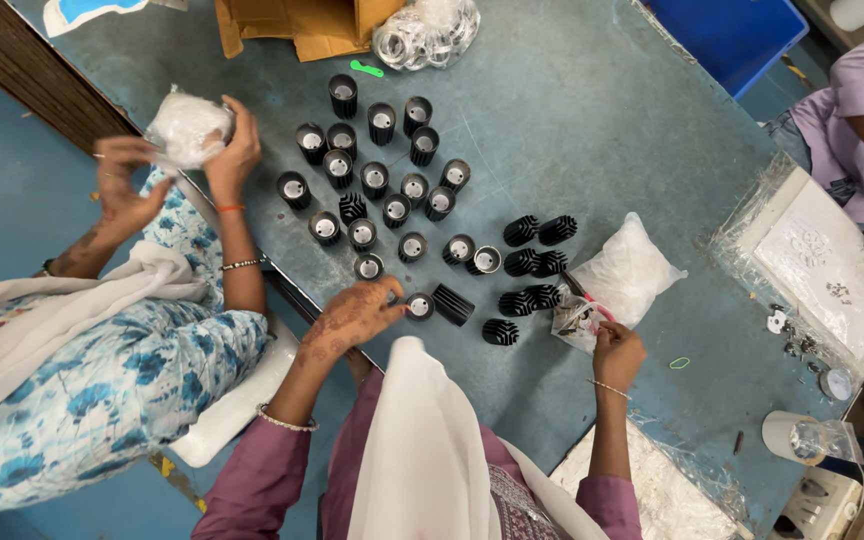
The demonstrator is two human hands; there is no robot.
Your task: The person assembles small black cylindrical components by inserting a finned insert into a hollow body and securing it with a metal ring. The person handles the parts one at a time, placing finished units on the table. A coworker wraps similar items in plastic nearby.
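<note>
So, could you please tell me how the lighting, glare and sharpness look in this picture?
Head view: light is even and soft, with faint shadows beside the black finned cylinders; glare shows on the clear plastic bags at the top edge; the left hand and right hand are sharp; straight table edges bow slightly toward the corners.

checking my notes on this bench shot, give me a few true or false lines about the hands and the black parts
1. The left hand touches a black finned cylinder on the table. True.
2. The right hand is empty. False: it holds a small clear bag.
3. All the black cylinders stand upright. False: several lie on their sides.
4. A co-worker's hands hold a white plastic bundle. True.
5. A red bin sits at the far corner. False: the bin is blue.
</note>
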